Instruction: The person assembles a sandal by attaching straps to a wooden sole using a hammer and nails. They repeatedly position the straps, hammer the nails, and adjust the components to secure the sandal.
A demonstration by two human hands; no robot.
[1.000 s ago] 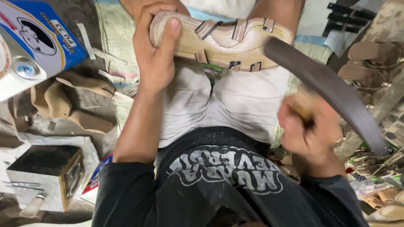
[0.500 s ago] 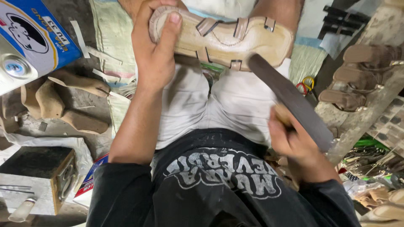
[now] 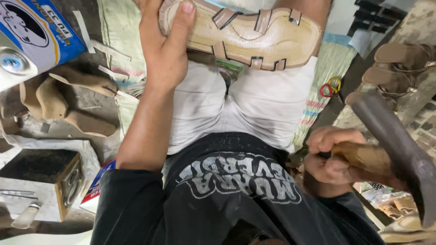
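My left hand point(image 3: 165, 45) grips one end of a tan sandal sole point(image 3: 254, 38), held bottom side up across my knees, with strap ends folded over its edges. My right hand point(image 3: 334, 161) is closed on the wooden handle of a tool with a long dark metal head point(image 3: 395, 149), drawn back low at my right side, well away from the sole. I sit on a pale woven mat, in white shorts and a black printed shirt.
A blue and white tin point(image 3: 29, 38) and wooden shoe lasts point(image 3: 68, 97) lie at the left. A dark block on a box point(image 3: 38, 179) sits at the lower left. Scissors with red and yellow handles point(image 3: 331, 86) rest on the mat at right, near brown sandals point(image 3: 399, 63).
My right hand has pulled the metal tool down and to the right, away from the sole. My left hand keeps holding the sole across my knees.
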